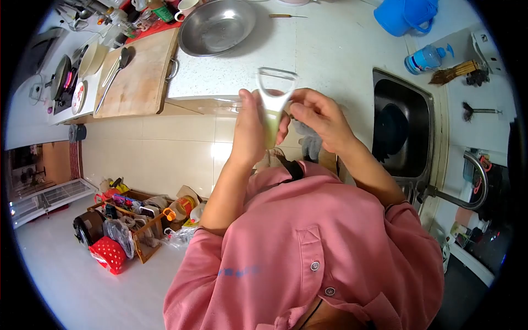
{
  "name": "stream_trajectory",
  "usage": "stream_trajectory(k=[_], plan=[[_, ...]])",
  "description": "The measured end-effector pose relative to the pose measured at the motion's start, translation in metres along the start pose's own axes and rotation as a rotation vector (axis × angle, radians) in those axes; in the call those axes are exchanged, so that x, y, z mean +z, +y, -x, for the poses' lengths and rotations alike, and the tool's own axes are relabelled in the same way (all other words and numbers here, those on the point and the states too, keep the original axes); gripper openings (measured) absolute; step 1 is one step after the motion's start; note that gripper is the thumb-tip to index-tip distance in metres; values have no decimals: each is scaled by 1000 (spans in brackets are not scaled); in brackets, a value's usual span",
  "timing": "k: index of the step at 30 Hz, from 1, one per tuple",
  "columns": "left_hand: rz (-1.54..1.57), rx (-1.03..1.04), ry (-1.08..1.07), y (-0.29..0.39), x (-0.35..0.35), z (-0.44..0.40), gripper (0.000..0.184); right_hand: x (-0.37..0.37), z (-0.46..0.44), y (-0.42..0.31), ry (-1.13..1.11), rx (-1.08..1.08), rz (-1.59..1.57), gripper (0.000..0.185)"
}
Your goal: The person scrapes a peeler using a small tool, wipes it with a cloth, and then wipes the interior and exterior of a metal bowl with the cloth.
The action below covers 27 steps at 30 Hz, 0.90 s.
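Note:
A white peeler [275, 102] with a pale green handle is upright in front of my chest, its blade end pointing toward the counter. My left hand [250, 129] is closed round the handle from the left side. My right hand [322, 118] is beside the peeler's right edge, thumb and fingers bent together; whether they pinch the peeler or something small is hidden. Beyond the hands is the white counter [324, 60], with a metal basin [217, 27] and a thin awl-like tool [287, 16] on it.
A wooden board [137, 77] with a spoon [113, 77] lies at the left. At right are the sink [404, 126], faucet [476, 181], blue soap bottle [424, 59], brush [454, 72] and blue pitcher [399, 16]. A cluttered rack [146, 236] stands on the floor.

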State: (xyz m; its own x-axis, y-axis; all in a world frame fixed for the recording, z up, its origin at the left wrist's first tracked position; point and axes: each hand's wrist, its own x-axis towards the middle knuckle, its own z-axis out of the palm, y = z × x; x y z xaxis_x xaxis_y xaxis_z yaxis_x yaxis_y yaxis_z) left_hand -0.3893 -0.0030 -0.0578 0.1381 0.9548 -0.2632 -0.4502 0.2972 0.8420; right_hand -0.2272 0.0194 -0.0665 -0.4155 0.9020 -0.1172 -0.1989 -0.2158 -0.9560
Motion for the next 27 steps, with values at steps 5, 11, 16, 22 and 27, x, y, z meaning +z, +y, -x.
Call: stream_trajectory(k=[5,11,16,22,27], plan=[[-261,177,52,-5,2,3,55,7,-4,-11,-113,92,-225,25],[-394,217,25,-3,2,3,31,-19,-15,-26,132,-42,-249,22],[-290,376,57,6,16,2,33,-23,-19,-39,135,-140,-278,25],[-297,517,88,17,26,-2,29,-18,-18,-57,86,-187,-341,29],[-562,627,116,14,27,-9,28,-18,-17,-60,146,-164,-306,32]])
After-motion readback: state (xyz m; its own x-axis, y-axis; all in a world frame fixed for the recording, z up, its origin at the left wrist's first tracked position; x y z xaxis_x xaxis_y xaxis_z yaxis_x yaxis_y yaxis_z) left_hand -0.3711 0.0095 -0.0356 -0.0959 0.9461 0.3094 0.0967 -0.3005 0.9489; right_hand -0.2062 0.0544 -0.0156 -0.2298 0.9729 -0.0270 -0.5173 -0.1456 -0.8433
